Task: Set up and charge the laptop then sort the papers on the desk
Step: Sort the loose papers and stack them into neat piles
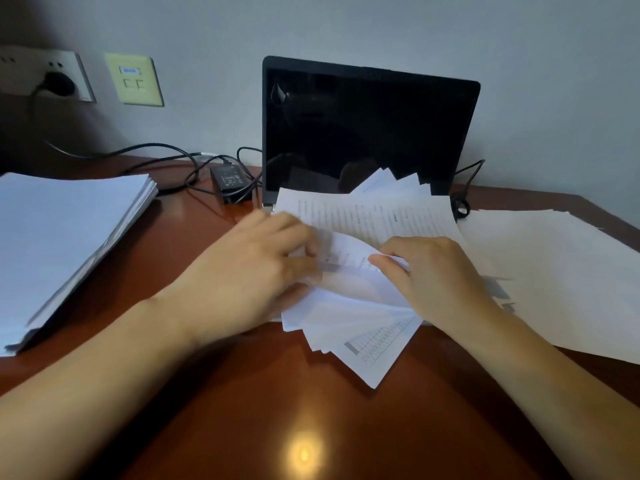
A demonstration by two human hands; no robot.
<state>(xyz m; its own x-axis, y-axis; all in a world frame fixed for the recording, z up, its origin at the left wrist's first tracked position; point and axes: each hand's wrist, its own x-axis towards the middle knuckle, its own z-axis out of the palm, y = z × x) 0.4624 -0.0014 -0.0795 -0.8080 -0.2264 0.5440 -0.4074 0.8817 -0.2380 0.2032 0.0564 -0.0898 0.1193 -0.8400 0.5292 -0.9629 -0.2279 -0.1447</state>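
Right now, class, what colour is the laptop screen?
Black: the laptop screen is dark and unlit, seen best in the head view.

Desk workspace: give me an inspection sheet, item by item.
Surface: glossy brown desk, light glare near front.
Job's things: laptop open, screen dark; fanned papers over its base; paper stack left; loose sheets right.
Clutter: nothing seen.
Grippers: left hand and right hand both grip the fanned papers.
Cables: power brick beside laptop; cable leads to plug in wall socket.
Surroundings: grey wall, network plate.
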